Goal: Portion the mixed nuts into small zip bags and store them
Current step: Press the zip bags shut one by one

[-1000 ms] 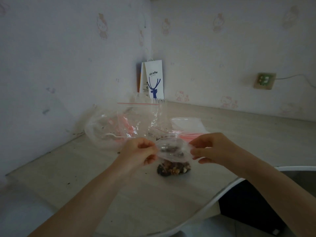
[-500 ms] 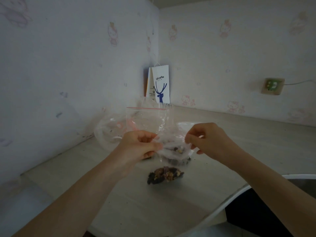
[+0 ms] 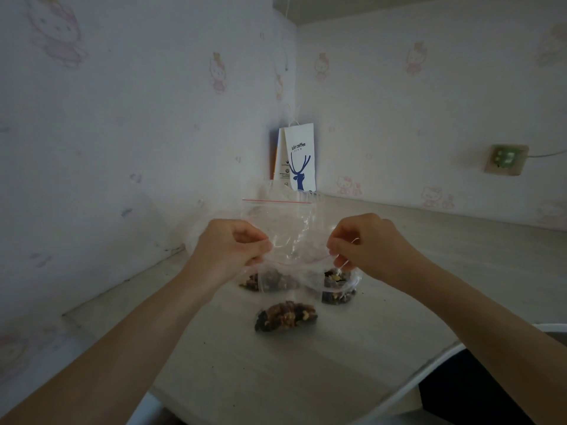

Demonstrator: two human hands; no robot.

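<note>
My left hand [image 3: 233, 245] and my right hand [image 3: 365, 242] each pinch an end of the top edge of a small clear zip bag [image 3: 294, 271], held above the desk with its mouth stretched between them. Dark mixed nuts sit in its bottom [image 3: 273, 282]. A filled small bag of nuts [image 3: 287, 315] lies on the desk just in front of it. A clear round tub of nuts [image 3: 339, 288] stands under my right hand. Behind my hands a larger clear zip bag with a red line [image 3: 277, 211] stands up.
A white paper coffee bag with a blue deer [image 3: 299, 162] leans in the wall corner. The light wooden desk [image 3: 276, 372] meets walls on the left and behind. A wall socket [image 3: 506, 157] is at the right. A white curved chair rim [image 3: 429, 368] sits near the desk's front edge.
Both hands moved apart and up, pulling the small bag's top wide. The camera tilted, so the filled bag on the desk now shows lower in view.
</note>
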